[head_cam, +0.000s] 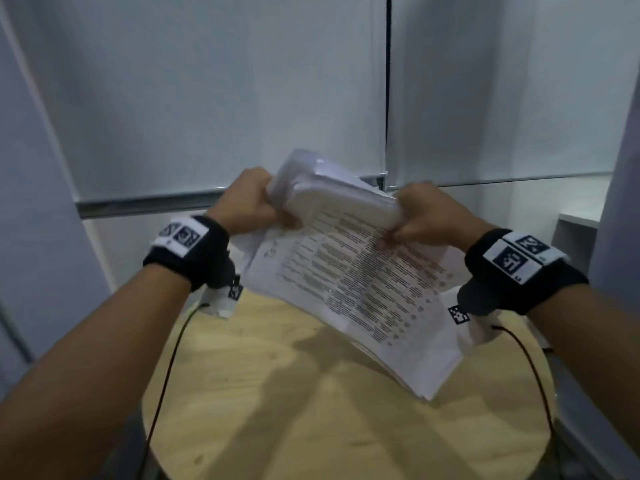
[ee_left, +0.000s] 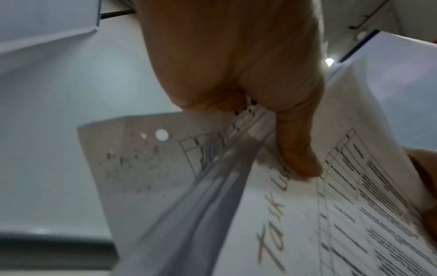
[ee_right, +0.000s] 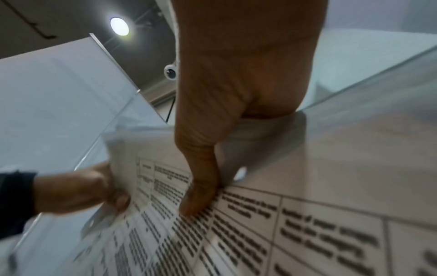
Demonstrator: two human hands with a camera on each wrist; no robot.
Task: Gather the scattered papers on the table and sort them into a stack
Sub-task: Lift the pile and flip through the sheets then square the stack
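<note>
Though the round pale wooden table [head_cam: 277, 393] sits below, the bundle of white printed paper sheets [head_cam: 363, 289] hangs above its twelve o'clock side, probably floppy and slippery. The left hand [head_cam: 249, 202] and right hand [head_cam: 426, 216] clench its upper edge, sensibly at opposite sides.

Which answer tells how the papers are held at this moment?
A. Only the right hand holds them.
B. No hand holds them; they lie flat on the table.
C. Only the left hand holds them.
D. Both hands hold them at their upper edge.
D: in the head view the left hand and the right hand both grip the upper edge of the papers.
</note>
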